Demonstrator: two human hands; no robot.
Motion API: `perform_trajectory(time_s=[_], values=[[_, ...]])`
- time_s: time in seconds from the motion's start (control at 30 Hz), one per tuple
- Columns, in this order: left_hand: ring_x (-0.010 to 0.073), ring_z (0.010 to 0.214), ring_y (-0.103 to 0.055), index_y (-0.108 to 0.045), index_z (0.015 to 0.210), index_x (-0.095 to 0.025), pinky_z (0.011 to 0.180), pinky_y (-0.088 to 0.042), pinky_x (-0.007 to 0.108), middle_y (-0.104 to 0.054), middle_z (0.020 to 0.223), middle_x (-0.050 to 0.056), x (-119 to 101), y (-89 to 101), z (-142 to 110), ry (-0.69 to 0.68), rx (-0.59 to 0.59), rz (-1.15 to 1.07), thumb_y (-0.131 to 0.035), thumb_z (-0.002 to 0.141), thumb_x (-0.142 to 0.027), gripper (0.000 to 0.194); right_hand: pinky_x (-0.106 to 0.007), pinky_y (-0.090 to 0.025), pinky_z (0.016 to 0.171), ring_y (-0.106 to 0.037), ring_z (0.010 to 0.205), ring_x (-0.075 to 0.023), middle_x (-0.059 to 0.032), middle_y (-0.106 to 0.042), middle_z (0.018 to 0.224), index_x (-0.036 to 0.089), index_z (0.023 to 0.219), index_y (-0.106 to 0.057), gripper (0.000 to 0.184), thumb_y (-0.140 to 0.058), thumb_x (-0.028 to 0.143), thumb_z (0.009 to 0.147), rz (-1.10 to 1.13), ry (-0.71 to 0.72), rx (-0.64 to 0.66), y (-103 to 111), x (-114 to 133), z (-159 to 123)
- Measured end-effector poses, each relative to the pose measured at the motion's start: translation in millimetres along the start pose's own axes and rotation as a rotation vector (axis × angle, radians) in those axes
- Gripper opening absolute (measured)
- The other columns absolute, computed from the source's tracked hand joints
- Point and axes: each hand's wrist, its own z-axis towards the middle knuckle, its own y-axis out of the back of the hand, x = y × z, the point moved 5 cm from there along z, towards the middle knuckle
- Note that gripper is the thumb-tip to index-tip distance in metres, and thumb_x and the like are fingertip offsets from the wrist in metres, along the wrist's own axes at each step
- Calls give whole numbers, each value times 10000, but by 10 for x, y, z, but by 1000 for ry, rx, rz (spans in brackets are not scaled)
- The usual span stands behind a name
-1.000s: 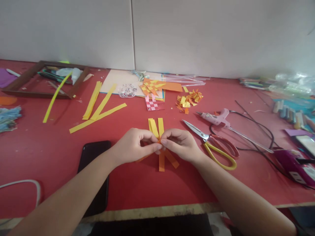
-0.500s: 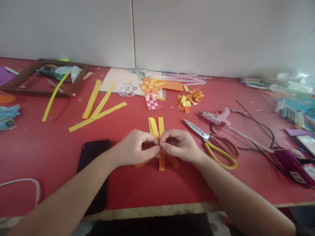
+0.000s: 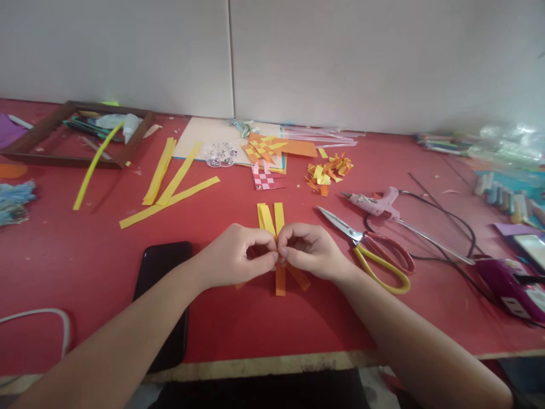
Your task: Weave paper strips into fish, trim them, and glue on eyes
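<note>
My left hand (image 3: 244,254) and my right hand (image 3: 310,250) meet over a small bundle of crossed paper strips, thumbs and fingers pinched together on it. Yellow strip ends (image 3: 279,215) stick out beyond my fingers, and orange strip ends (image 3: 280,281) fan out toward me. The crossing in the middle is hidden by my fingertips. Farther off lie a woven pink-and-red paper fish (image 3: 264,178) and a woven orange-and-yellow fish (image 3: 259,150). To the left rest loose yellow strips (image 3: 170,202).
Right of my hands lie scissors (image 3: 361,241) and a pink glue gun (image 3: 377,204) with its cord. Paper scraps (image 3: 327,172) are heaped behind. A black phone (image 3: 164,301) lies under my left forearm. A wooden frame (image 3: 63,161) and a tray of googly eyes (image 3: 220,154) sit farther back.
Both hands stay nearly in place, with only slight finger movement at the strips. Less of the lower-left orange strip shows beneath my left hand.
</note>
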Motion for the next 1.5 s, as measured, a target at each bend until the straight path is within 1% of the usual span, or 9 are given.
perform_trajectory(time_s=[0.3, 0.5, 0.67, 0.87, 0.97, 1.1, 1.2, 1.37, 1.5], values=[[77, 576, -509, -602, 714, -181, 537, -373, 199, -592, 638, -51, -69, 61, 18, -98, -106, 15, -572, 878, -228, 174, -258, -482, 577, -592, 587, -116, 9, -620, 653, 189, 750, -594, 87, -662, 229, 786, -35, 31, -48, 42, -7, 21], [118, 630, -598, -565, 710, -191, 613, -460, 232, -633, 670, -19, 50, 367, -18, -18, -468, -137, -533, 929, -333, 263, -243, -445, 532, -549, 542, -103, 24, -589, 614, 188, 707, -588, 74, -622, 203, 770, -140, 37, -186, 140, 3, 24], [205, 746, -670, -637, 866, -199, 682, -491, 316, -708, 799, 41, 325, 628, -55, 216, -762, 219, -542, 910, -392, 220, -241, -445, 547, -557, 595, -113, 4, -637, 692, 194, 762, -625, 48, -617, 207, 808, -507, 81, -339, 236, 65, -27], [345, 1138, -595, -487, 1330, -104, 997, -433, 505, -649, 1200, 188, 393, 726, -107, 256, -870, 661, -595, 878, -284, 498, -332, -496, 742, -605, 798, -186, -50, -683, 840, 185, 892, -676, 107, -658, 287, 866, -951, 239, -239, 159, 114, -57], [336, 1260, -507, -484, 1351, -113, 1082, -363, 508, -582, 1322, 187, 276, 645, -72, 101, -823, 814, -536, 920, -250, 455, -403, -499, 823, -580, 914, -243, -91, -665, 947, 163, 1042, -684, 242, -684, 319, 857, -1069, 226, -155, 100, 77, -49], [276, 1211, -532, -566, 1290, -178, 1084, -372, 469, -636, 1292, 95, 117, 373, 33, -170, -480, 776, -473, 961, -214, 344, -429, -496, 852, -553, 932, -249, -111, -639, 1010, 161, 1104, -666, 228, -575, 270, 926, -1096, 208, -68, 50, 65, -36], [265, 1267, -494, -534, 1339, -205, 1097, -370, 470, -603, 1362, 73, 66, 189, 61, -249, -258, 687, -467, 967, -196, 378, -445, -487, 871, -543, 948, -254, -105, -638, 1038, 193, 1079, -668, 194, -538, 244, 944, -1094, 200, -34, 57, 72, -31], [269, 1196, -539, -550, 1288, -157, 1054, -415, 475, -639, 1278, 113, 72, 165, 53, -209, -272, 637, -466, 950, -164, 349, -478, -472, 914, -532, 972, -268, -108, -611, 1082, 195, 1087, -642, 256, -663, 340, 877, -1096, 136, -45, 109, 43, -30], [270, 1135, -570, -569, 1232, -146, 1014, -444, 466, -665, 1207, 116, 84, 194, 49, -187, -307, 633, -453, 942, -145, 312, -443, -461, 900, -511, 945, -246, -87, -595, 1036, 193, 930, -612, 156, -694, 300, 850, -1081, 94, -39, 102, 14, -28]])
